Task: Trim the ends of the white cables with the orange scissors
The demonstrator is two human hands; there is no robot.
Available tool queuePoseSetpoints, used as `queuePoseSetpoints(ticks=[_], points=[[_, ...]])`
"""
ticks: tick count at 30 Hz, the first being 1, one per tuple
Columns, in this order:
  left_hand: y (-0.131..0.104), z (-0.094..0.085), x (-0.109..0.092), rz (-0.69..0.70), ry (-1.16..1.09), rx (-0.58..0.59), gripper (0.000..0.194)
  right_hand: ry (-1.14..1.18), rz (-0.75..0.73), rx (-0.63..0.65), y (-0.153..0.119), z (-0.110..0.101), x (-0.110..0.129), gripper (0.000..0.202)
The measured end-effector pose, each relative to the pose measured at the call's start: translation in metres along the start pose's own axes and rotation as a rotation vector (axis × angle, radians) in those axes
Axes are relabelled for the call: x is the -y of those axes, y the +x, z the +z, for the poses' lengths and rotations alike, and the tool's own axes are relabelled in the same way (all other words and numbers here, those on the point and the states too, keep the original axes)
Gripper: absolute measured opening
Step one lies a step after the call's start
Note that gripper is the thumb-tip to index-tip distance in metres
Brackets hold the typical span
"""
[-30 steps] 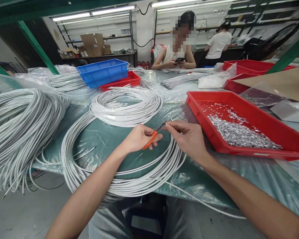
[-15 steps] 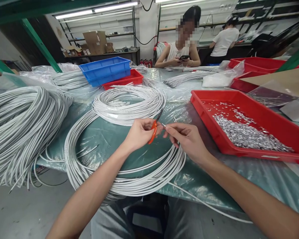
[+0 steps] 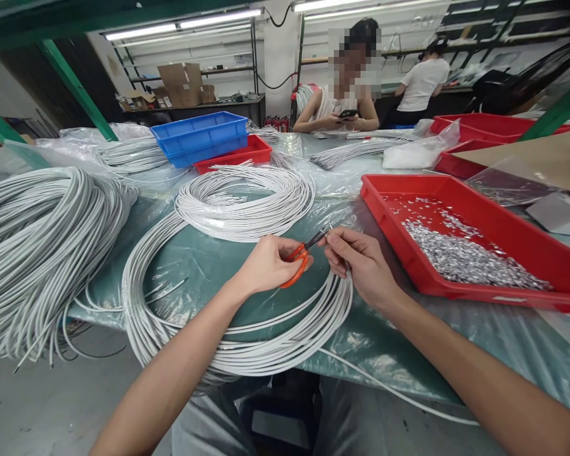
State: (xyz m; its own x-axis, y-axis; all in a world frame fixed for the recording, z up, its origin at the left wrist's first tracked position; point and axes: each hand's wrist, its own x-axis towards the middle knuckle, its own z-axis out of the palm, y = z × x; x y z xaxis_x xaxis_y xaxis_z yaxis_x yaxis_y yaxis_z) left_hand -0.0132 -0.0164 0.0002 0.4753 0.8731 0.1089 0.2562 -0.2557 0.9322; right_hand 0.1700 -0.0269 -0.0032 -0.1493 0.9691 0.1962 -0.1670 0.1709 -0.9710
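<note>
Orange-handled scissors (image 3: 296,271) are gripped in my left hand (image 3: 272,261), their dark blades pointing right toward my other fingertips. My right hand (image 3: 361,258) pinches the end of a white cable (image 3: 329,229), and the blade tips are at that end. Below both hands a large loose coil of white cable (image 3: 275,354) lies on the green table, with its ends near my right hand. Just behind my left hand rests a smaller coil (image 3: 247,221).
A red tray (image 3: 517,294) of small silvery pieces stands at the right. Thick cable bundles (image 3: 42,240) lie at the left. Blue trays (image 3: 204,136) sit on a red one (image 3: 256,152) farther back. A person (image 3: 337,111) holding a phone sits across the table.
My left hand has turned the scissors so that their blades now point right, at the cable end. My right hand has moved slightly right.
</note>
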Motion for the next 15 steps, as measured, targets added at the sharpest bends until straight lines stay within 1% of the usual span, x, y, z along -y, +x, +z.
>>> queuePoseSetpoints(ticks=[5, 15], points=[[0.0008, -0.0002, 0.0013, -0.008, -0.038, 0.032, 0.033, 0.004, 0.024, 0.056, 0.0015, -0.0040, -0.0002, 0.026], [-0.0010, -0.0011, -0.0023, -0.027, -0.032, 0.040, 0.029, -0.047, 0.003, 0.093, 0.0030, -0.0057, -0.0005, 0.028]])
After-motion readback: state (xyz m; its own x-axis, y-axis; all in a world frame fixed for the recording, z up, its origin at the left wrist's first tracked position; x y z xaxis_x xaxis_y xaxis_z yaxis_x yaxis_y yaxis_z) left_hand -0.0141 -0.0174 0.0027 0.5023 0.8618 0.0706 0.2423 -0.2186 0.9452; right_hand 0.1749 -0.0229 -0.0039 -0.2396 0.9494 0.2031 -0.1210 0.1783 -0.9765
